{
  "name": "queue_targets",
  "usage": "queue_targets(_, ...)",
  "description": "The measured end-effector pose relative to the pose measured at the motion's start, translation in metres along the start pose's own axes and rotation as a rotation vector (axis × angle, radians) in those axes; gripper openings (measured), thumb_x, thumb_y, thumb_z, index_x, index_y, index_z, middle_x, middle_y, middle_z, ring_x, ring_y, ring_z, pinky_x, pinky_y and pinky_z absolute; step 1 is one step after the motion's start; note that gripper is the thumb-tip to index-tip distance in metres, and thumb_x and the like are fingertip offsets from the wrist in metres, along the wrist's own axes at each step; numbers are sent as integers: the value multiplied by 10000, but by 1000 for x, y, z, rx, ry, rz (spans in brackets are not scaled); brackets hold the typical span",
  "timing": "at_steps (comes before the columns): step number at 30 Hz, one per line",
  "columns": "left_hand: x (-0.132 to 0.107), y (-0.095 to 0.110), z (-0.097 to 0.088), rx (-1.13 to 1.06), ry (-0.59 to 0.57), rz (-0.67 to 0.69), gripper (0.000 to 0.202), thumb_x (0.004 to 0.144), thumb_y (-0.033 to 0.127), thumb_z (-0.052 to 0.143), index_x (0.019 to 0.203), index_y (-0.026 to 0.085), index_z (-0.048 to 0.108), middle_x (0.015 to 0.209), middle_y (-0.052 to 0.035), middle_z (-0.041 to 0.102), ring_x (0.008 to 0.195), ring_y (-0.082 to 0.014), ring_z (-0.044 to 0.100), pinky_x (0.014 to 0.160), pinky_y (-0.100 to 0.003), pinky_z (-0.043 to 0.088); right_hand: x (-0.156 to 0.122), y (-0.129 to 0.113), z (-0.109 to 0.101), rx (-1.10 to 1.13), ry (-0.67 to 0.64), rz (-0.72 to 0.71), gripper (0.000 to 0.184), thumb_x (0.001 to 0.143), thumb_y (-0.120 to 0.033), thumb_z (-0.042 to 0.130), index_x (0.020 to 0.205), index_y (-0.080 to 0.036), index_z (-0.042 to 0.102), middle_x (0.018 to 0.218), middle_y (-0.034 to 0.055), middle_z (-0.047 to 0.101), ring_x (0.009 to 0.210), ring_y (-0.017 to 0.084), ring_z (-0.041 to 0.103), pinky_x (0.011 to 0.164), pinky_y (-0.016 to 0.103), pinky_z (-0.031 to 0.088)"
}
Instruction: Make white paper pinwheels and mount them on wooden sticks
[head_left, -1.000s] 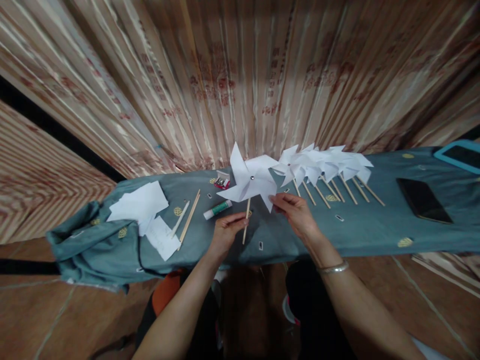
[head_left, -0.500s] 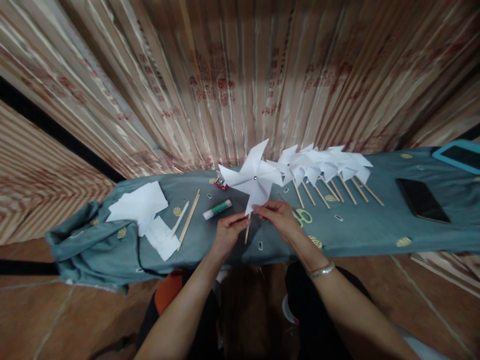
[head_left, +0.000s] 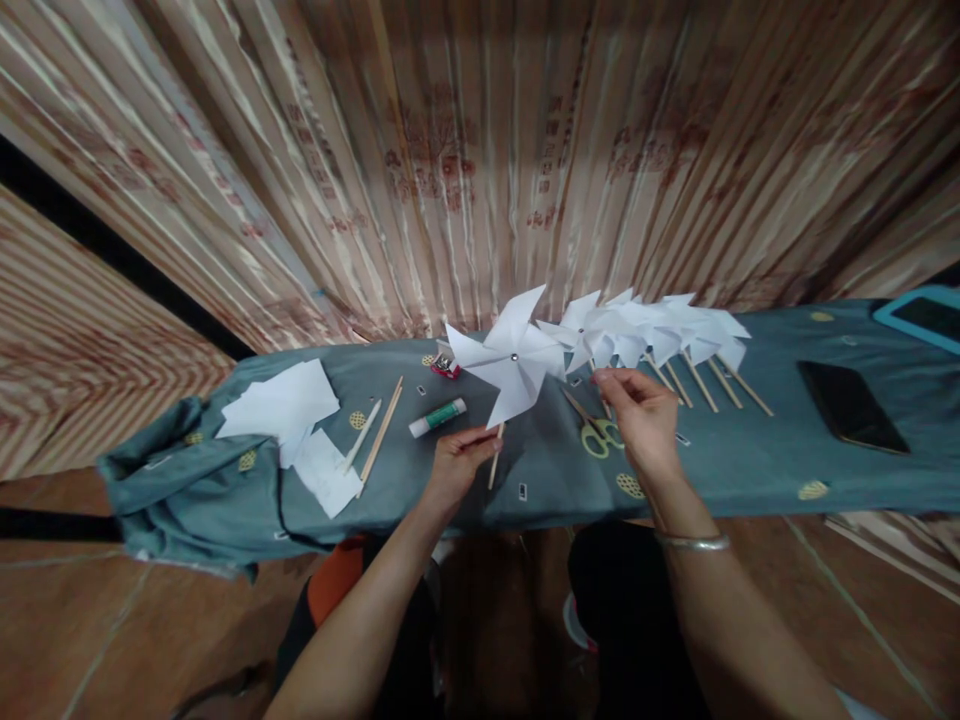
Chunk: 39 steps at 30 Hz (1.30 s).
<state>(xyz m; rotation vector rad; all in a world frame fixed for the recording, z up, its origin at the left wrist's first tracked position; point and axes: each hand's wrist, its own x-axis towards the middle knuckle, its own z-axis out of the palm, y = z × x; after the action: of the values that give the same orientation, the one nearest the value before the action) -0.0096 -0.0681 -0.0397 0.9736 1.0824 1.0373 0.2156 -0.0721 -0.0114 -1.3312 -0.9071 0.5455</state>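
Observation:
A white paper pinwheel [head_left: 525,375] on a thin wooden stick is held upright over the cloth. My left hand [head_left: 459,462] pinches its stick just below the blades. To the right, my right hand [head_left: 641,412] has its thumb and fingers closed together beside the nearest stick of a row of finished pinwheels [head_left: 652,330]; whether it grips that stick is unclear. Under and beside this hand lie scissors [head_left: 598,437] with yellow-green handles, partly covered by it.
A glue stick [head_left: 437,418], a small red-and-silver item [head_left: 445,367], loose wooden sticks [head_left: 381,435], a white pencil-like stick [head_left: 364,435] and white paper sheets [head_left: 289,400] lie leftward on the teal cloth [head_left: 555,490]. A black phone [head_left: 853,405] and blue-framed tablet [head_left: 922,315] lie rightward.
My right hand has left the held pinwheel and moved right to the row of pinwheels, uncovering more of the scissors. My left hand still holds the pinwheel in nearly the same place.

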Motion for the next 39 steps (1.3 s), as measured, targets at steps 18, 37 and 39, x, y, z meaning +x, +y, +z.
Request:
queue_targets(18, 1, -5, 3, 43, -66, -17, 313, 497, 320, 862, 777, 200, 795, 780, -50, 765, 741, -208, 670, 801, -350, 514, -3, 4, 11, 174, -140, 252, 260, 575, -456, 800, 636, -223, 702, 592, -26, 643, 553, 127, 536, 584, 279, 422)
queue_targets(37, 3, -2, 8, 11, 11, -22, 336, 500, 323, 874, 796, 185, 793, 824, -63, 768, 786, -217, 680, 851, -368, 511, -25, 1, 33, 206, -338, 306, 360, 555, -476, 830, 504, -206, 597, 534, -42, 550, 556, 109, 463, 571, 263, 363)
queue_targets(39, 2, -2, 9, 16, 13, -15, 333, 507, 327, 870, 798, 185, 793, 817, -61, 768, 779, -212, 677, 851, -364, 510, -27, 1, 36, 230, -354, 327, 341, 540, -456, 842, 505, -206, 613, 546, -38, 578, 570, 114, 490, 594, 266, 389)
